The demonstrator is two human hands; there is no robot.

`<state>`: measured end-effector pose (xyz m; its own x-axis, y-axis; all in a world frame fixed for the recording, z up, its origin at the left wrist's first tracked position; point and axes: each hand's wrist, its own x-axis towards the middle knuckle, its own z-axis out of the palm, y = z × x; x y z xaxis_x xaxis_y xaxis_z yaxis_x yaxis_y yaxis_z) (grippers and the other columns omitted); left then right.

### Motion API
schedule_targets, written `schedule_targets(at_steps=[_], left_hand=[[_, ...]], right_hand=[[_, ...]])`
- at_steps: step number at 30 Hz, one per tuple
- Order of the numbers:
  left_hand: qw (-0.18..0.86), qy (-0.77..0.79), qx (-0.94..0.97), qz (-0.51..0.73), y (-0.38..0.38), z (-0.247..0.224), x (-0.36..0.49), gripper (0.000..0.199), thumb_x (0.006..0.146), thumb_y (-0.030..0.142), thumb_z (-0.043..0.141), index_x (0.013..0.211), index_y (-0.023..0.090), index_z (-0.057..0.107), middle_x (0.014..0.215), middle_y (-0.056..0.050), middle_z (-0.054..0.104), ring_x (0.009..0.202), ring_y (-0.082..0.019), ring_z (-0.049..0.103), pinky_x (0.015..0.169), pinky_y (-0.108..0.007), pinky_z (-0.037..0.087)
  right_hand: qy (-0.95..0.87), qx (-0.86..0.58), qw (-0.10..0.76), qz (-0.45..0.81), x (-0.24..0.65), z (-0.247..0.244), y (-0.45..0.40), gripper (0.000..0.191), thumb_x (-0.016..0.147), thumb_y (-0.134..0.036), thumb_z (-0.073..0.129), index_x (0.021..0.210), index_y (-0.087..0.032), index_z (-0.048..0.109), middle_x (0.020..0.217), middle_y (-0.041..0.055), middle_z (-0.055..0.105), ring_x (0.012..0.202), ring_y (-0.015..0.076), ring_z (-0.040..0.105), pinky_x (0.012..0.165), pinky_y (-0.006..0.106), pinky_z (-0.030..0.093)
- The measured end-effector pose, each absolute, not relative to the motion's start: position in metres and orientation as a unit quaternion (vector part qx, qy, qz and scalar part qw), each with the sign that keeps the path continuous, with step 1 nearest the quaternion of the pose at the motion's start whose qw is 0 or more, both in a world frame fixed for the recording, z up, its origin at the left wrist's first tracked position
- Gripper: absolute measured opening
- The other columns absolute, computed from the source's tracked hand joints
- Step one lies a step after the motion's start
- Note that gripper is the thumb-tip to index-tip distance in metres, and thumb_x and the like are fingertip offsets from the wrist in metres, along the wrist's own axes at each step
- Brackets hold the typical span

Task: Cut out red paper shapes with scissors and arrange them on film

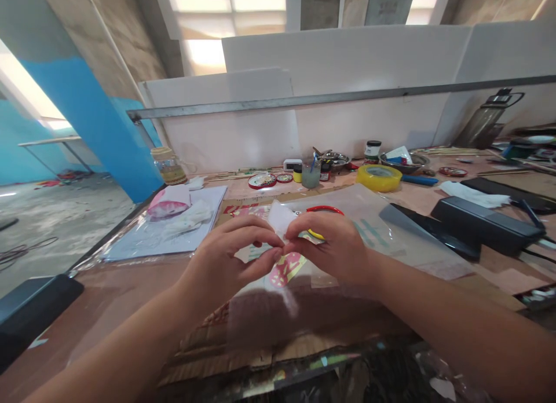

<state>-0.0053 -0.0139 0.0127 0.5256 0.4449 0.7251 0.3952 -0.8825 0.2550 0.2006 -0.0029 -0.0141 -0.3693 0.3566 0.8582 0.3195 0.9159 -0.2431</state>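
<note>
In front of me, my right hand (328,241) pinches a small white, translucent sheet (280,216), which stands up between my hands. My left hand (243,246) meets it from the other side, thumb and index finger brought together at the sheet's lower edge. Below the fingertips lies a pink-and-yellow patterned cutout (284,270). Behind my right hand a tool with curved red and yellow handles (325,209) is partly hidden, so its kind is unclear. A clear plastic sheet (369,218) covers the work surface beneath.
A yellow tape roll (379,178), a cup of cloudy water (311,174) and paint jars (372,151) stand at the back. Papers (208,206) with crumpled tissue lie left. A black box-shaped device (486,223) sits right, a metal bottle (484,122) behind it.
</note>
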Motion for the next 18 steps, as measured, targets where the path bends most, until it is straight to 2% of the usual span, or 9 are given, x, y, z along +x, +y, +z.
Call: schedule_targets(at_steps=[8,10,15,18], left_hand=[[-0.066,0.242,0.865,0.435,-0.015,0.003,0.003,0.012,0.083,0.011,0.061,0.078,0.021,0.066,0.081,-0.001,0.073,0.074,-0.014,0.068,0.073,-0.026,0.056],[-0.018,0.25,0.867,0.431,-0.017,0.003,0.004,0.012,0.083,0.01,0.061,0.079,0.02,0.066,0.079,-0.001,0.072,0.073,-0.013,0.067,0.071,-0.025,0.055],[0.216,0.283,0.838,0.413,-0.018,0.009,-0.002,0.016,0.091,0.014,0.056,0.084,0.02,0.069,0.083,-0.001,0.072,0.078,-0.013,0.067,0.071,-0.024,0.054],[0.26,0.28,0.828,0.411,-0.016,0.013,-0.007,0.013,0.091,0.017,0.06,0.087,0.021,0.072,0.088,-0.002,0.073,0.081,-0.014,0.068,0.072,-0.025,0.054]], right_hand=[[-0.854,-0.196,0.482,0.006,0.203,-0.025,0.01,0.015,0.097,-0.029,0.059,0.085,-0.021,0.062,0.073,0.0,0.069,0.064,0.0121,0.06,0.063,0.023,0.045],[-0.86,-0.182,0.476,0.001,0.203,-0.025,0.01,0.014,0.098,-0.028,0.057,0.087,-0.021,0.061,0.074,0.0003,0.07,0.065,0.0121,0.061,0.063,0.023,0.045],[-0.836,-0.174,0.52,0.022,0.2,-0.017,0.001,0.017,0.098,-0.03,0.057,0.084,-0.02,0.06,0.071,-0.0001,0.068,0.062,0.0112,0.06,0.061,0.021,0.046],[-0.822,-0.174,0.542,0.024,0.2,-0.012,-0.003,0.017,0.096,-0.031,0.061,0.084,-0.02,0.06,0.071,0.0006,0.069,0.064,0.0119,0.062,0.063,0.022,0.048]])
